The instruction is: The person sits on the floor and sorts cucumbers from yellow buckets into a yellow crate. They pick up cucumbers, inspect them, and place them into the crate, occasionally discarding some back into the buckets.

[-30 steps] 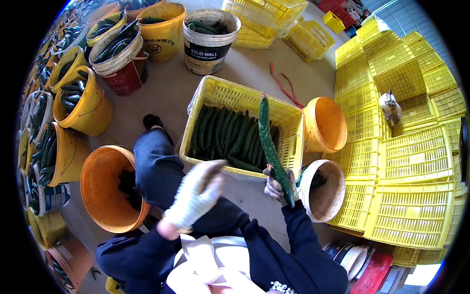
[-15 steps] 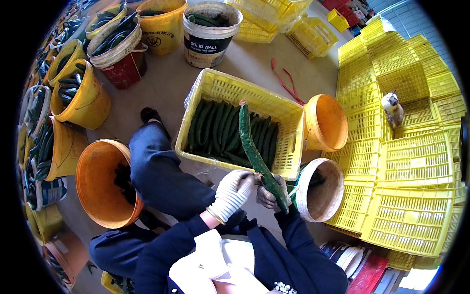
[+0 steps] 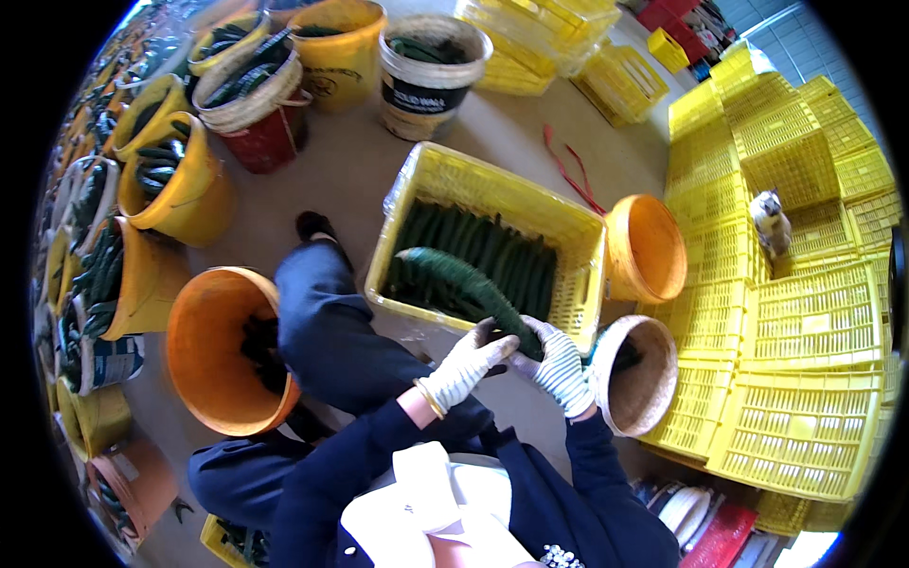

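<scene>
A long dark green cucumber (image 3: 464, 280) slants over the near part of a yellow plastic crate (image 3: 589, 312), slightly blurred by motion. My gloved right hand (image 3: 561, 367) is closed round its near end. Against the same end, my gloved left hand (image 3: 469, 364) has its thumb and fingers pinching the cucumber from the left. Beneath it, rows of cucumbers (image 3: 445, 227) lie side by side in the crate. Parts of those rows are hidden by the held one.
An orange bucket (image 3: 180, 350) with dark cucumbers stands by my left leg. Right of the crate are another orange bucket (image 3: 620, 241) and a whitish bucket (image 3: 668, 379). Stacked yellow crates (image 3: 795, 407) rise at the right, with a cat (image 3: 772, 224) on them. Filled buckets line the left.
The cucumber has tipped leftward and lower over the crate. My right hand has turned, its striped back now facing up. My left hand has moved onto the cucumber. The whole view has shifted slightly.
</scene>
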Action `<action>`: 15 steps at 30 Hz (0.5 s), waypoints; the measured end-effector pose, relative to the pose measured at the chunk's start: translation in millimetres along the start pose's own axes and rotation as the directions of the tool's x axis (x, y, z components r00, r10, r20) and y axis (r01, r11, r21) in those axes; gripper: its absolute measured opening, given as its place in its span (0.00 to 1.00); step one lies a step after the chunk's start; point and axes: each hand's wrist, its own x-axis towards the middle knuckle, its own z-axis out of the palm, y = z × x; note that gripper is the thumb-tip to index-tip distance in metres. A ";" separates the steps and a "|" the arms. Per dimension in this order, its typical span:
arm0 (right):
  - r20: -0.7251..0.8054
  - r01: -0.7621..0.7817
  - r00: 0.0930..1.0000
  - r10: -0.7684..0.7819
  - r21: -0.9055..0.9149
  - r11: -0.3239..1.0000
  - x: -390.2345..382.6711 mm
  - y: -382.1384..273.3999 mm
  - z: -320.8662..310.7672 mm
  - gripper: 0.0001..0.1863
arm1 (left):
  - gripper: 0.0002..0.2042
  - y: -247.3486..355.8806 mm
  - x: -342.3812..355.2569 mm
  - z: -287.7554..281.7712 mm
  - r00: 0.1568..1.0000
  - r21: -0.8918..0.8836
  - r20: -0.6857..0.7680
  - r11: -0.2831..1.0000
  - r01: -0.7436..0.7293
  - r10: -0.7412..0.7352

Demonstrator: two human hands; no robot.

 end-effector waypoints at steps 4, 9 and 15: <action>-0.073 0.358 0.932 -0.356 0.014 0.934 46.9 -77.5 -14.5 0.39 | 0.23 60.5 -27.4 -0.7 0.934 -0.189 -0.034 0.916 -0.354 0.355; -0.324 0.578 0.813 -0.484 0.356 0.734 106.1 -165.4 11.8 0.30 | 0.23 189.2 -194.9 -38.2 0.561 -0.103 -0.149 0.552 -0.828 0.814; -0.145 0.556 0.744 -0.652 0.675 0.485 150.6 -224.0 64.2 0.24 | 0.22 160.6 -432.4 -106.5 -0.163 0.507 -0.365 0.049 -0.861 0.917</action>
